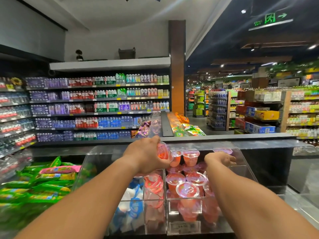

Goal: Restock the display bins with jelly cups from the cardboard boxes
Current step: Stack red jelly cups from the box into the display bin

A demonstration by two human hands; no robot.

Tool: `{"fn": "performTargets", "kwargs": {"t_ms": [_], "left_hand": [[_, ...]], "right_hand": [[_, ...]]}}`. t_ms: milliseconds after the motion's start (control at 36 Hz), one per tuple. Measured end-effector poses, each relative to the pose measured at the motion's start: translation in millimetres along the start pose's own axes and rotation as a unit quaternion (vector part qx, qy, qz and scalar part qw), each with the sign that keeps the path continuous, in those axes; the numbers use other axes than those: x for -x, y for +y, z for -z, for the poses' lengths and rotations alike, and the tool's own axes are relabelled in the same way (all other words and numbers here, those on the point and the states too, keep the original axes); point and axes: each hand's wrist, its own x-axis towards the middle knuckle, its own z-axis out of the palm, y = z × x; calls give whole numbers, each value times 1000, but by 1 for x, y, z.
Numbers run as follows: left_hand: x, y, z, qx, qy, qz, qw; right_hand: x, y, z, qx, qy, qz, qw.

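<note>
A: Nearest the lens are two bare forearms, reaching forward over the clear acrylic display bin [183, 216]. What are the hands doing?

B: The left hand [146, 156] is curled round a pink jelly cup [163, 150], holding it on its side above the back of the bin, near the divider wall. The right hand [220, 159] is farther right, over the same bin; its fingers are bent down among the cups there, but whether it actually grips one I cannot tell.

A: And the bin itself?

B: Its compartment under the hands is packed with pink jelly cups [187, 188], foil lids up or tilted, piled to the back wall. The raised clear lid [241, 145] stands open behind the bin.

A: Left of that bin?

B: A narrow compartment of pink-lidded cups [153, 187], then one with blue and white packets [133, 204]. Farther left lie green snack bags [34, 185] in a heap.

A: Beyond it?

B: Behind the bin, shelves of bottled water packs [96, 107] along the wall. To the right of the bin, an aisle with more stocked shelving, and a green exit sign [271, 18] overhead.
</note>
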Motion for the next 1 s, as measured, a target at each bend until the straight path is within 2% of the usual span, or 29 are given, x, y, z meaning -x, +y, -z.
{"fn": "performTargets", "kwargs": {"t_ms": [28, 56, 111, 167, 222, 278, 333, 389, 417, 444, 500, 583, 639, 694, 750, 806, 889, 1000], "left_hand": [[0, 0, 0, -1, -4, 2, 1000], [-1, 1, -1, -1, -8, 4, 1000], [-4, 4, 2, -4, -10, 6, 1000], [-7, 5, 3, 3, -20, 14, 1000], [-10, 7, 6, 3, -22, 15, 1000], [-12, 10, 9, 7, -23, 14, 1000], [-14, 15, 12, 10, -24, 15, 1000], [-16, 19, 14, 14, -28, 10, 999], [-17, 22, 15, 18, -33, 6, 999], [-18, 24, 14, 26, -36, 0, 999], [-18, 30, 15, 44, -41, -16, 998], [-17, 33, 15, 65, -51, -35, 996], [-17, 34, 14, 80, -51, -39, 995], [-17, 36, 16, 73, -43, -40, 996], [-17, 37, 20, 55, -34, -46, 997], [-17, 36, 23, 41, -27, -53, 997], [-17, 35, 25, 27, -24, -59, 998], [-17, 33, 22, 13, -25, -65, 998]], "right_hand": [[11, -5, 8, -12, 17, -31, 999], [17, -6, 13, -34, 8, -26, 999], [33, -8, 14, 15, 6, 9, 1000], [53, -2, 21, 45, -41, 76, 995], [70, 1, 28, 82, -56, 183, 978], [89, 4, 37, 99, -85, 339, 932], [106, 8, 44, 98, -180, 464, 862], [117, 10, 49, 114, -258, 536, 796], [120, 9, 50, 130, -268, 561, 772], [122, 7, 51, 138, -269, 578, 758], [124, 8, 51, 138, -268, 587, 751], [124, 16, 58, 119, -265, 579, 762], [120, 22, 64, 99, -252, 551, 790], [116, 28, 70, 59, -223, 479, 847], [105, 33, 73, -5, -177, 371, 912], [89, 36, 73, -57, -137, 257, 955], [69, 39, 70, -96, -100, 158, 978], [58, 36, 57, -45, -74, 152, 985]]}}
